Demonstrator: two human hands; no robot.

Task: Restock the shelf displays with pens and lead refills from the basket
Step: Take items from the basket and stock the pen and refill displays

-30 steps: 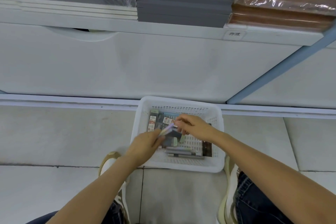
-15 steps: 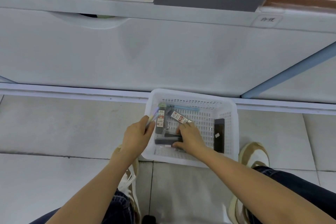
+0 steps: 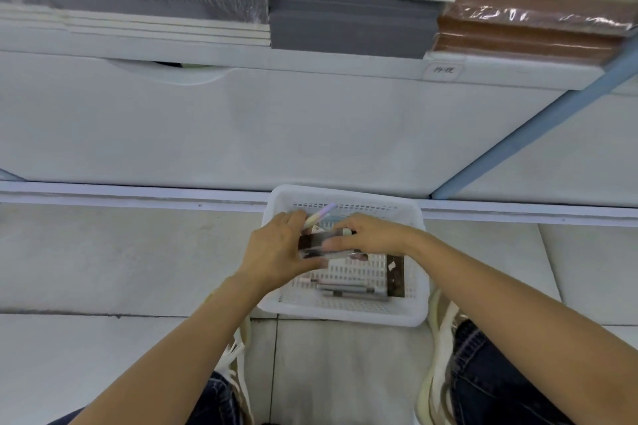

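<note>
Across the top of the frame a shelf [image 3: 310,60] carries grey stacks [image 3: 345,28], with a brown film-wrapped stack [image 3: 524,31] at the upper right and a small label [image 3: 443,70] on the front edge. A white cabinet front [image 3: 241,128] fills the middle band, and a pale blue post [image 3: 538,121] slants down from the right edge.

The white basket [image 3: 345,314] sits on the tiled floor [image 3: 103,252] at lower centre, between the person's shoes [image 3: 438,355]. Both hands meet above its upper left part and hide much of what lies there.

The left hand [image 3: 276,252] holds a pastel pen [image 3: 319,216] between its fingers – the pen slants up to the right – and its thumb curls under some dark flat packs [image 3: 312,241]. The right hand [image 3: 369,235] pinches the same packs from the right, fingers over, thumb on the near side. In the basket, grey pens [image 3: 348,288] lie side by side near the lower wall, and a dark box [image 3: 395,276] lies along the right wall. The packs' print is too blurred to read.
</note>
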